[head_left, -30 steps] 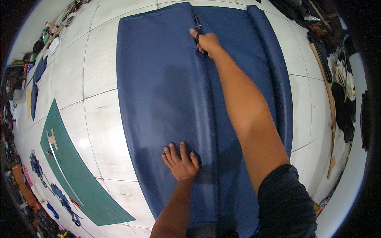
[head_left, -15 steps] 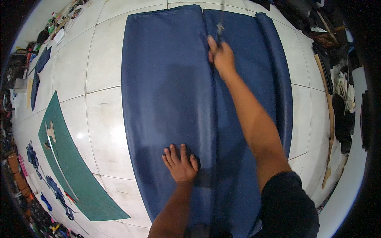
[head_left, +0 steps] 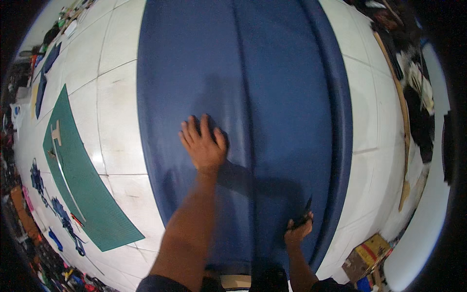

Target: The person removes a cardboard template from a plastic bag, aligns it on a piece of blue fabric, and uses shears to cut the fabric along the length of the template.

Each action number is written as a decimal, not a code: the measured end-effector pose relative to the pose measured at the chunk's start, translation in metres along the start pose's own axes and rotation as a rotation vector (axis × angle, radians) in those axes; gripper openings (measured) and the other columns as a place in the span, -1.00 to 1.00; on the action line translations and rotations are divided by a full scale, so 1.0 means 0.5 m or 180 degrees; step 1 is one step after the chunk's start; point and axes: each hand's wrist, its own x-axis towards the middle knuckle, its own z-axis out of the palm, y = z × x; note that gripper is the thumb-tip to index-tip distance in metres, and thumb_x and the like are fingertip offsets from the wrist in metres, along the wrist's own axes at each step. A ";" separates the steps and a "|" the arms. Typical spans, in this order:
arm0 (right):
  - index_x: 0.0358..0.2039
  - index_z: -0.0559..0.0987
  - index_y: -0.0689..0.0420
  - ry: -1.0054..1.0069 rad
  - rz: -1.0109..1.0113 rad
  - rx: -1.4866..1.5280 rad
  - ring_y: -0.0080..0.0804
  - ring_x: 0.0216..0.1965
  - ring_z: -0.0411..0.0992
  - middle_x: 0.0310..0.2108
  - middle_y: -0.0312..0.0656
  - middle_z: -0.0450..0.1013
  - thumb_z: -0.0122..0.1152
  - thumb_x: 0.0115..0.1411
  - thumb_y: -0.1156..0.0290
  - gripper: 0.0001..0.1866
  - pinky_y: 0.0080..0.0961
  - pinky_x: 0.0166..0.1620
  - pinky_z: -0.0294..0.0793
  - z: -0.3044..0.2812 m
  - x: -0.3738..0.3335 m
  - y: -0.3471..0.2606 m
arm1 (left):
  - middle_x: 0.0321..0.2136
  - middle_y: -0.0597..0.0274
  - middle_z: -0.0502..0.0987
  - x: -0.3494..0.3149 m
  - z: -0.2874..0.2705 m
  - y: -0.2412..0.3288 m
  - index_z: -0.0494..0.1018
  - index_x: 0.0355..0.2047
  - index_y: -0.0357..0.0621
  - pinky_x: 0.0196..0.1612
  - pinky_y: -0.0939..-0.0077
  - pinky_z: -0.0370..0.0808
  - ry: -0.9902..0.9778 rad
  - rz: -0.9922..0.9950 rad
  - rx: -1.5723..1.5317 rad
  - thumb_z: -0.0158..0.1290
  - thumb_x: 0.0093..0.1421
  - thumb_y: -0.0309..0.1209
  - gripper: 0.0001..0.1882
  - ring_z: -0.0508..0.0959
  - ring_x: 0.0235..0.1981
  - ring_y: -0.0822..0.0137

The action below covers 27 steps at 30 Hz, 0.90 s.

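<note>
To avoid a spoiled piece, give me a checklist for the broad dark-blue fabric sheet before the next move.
1. Left hand spread on the dark-blue fabric sheet: ok.
2. Right hand gripping the dark, pointed scissors: ok.
3. Scissors clear of the left hand: ok, well apart.
4. Blades closed: cannot tell, too small and dark.
5. Sheet's far edge in view: not ok, it runs out of the picture.
6. Flat green mat off the sheet: ok.

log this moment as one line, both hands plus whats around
left hand: spread on blue fabric | right hand: holds dark scissors, tip pointing forward | left side: green mat on tiled floor
</note>
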 end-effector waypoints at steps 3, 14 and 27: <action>0.10 0.37 0.39 0.0421 -0.0012 0.0264 0.28 0.11 0.34 0.06 0.28 0.38 0.29 0.11 -0.02 -0.22 0.07 0.22 0.25 0.013 0.018 0.011 | 0.24 -0.16 0.28 -0.005 0.022 0.001 0.38 0.18 -0.02 0.34 -0.22 0.02 0.0122 0.0237 0.0078 -0.03 0.25 -0.09 -0.47 0.17 0.31 -0.28; 0.14 0.31 0.31 0.0543 -0.0103 0.0867 0.13 0.25 0.22 0.18 0.14 0.31 0.37 0.10 0.10 -0.26 0.01 0.22 0.17 -0.018 0.014 0.040 | -0.02 -0.12 0.49 -0.478 -0.375 -0.202 0.45 -0.01 -0.26 0.15 0.15 0.37 -0.0700 0.1066 -0.0545 0.15 0.19 -0.30 -0.59 0.47 0.06 -0.06; 0.02 0.41 0.44 0.0669 0.0374 0.0796 0.21 0.02 0.40 0.04 0.24 0.39 0.20 0.30 0.09 -0.41 -0.09 0.14 0.34 -0.318 -0.872 0.682 | -0.51 0.11 0.56 -1.636 -0.859 -0.758 0.55 -0.40 -0.32 -0.42 0.34 0.46 -0.1187 -0.2754 -0.1739 0.12 0.16 -0.25 -0.70 0.51 -0.51 0.33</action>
